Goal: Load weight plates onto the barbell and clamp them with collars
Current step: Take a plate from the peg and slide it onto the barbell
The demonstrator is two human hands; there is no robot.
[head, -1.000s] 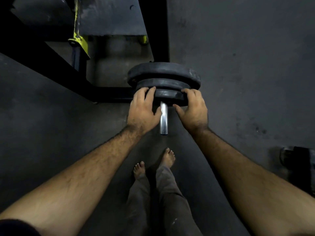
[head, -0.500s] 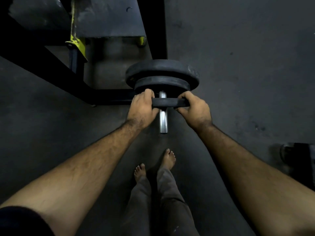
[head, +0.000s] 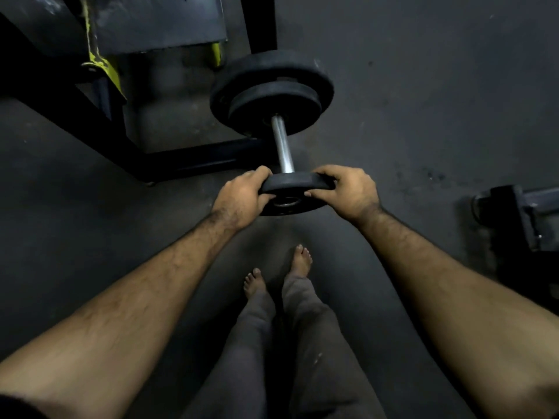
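Note:
A small black weight plate (head: 295,184) sits at the near tip of the shiny barbell sleeve (head: 282,143), its centre hole facing me. My left hand (head: 240,198) grips its left rim and my right hand (head: 351,189) grips its right rim. Farther up the sleeve, a large black plate (head: 272,66) and a medium black plate (head: 273,108) sit pressed together. Bare sleeve shows between them and the small plate. No collar is in view.
A black rack frame (head: 187,160) with yellow parts (head: 102,66) stands at the left and back. A dark piece of equipment (head: 523,216) lies on the floor at the right. My bare feet (head: 278,273) stand on the grey floor below the bar.
The small plate was against the other two plates a second ago. Both hands have drawn it toward me along the sleeve to the bar's near end.

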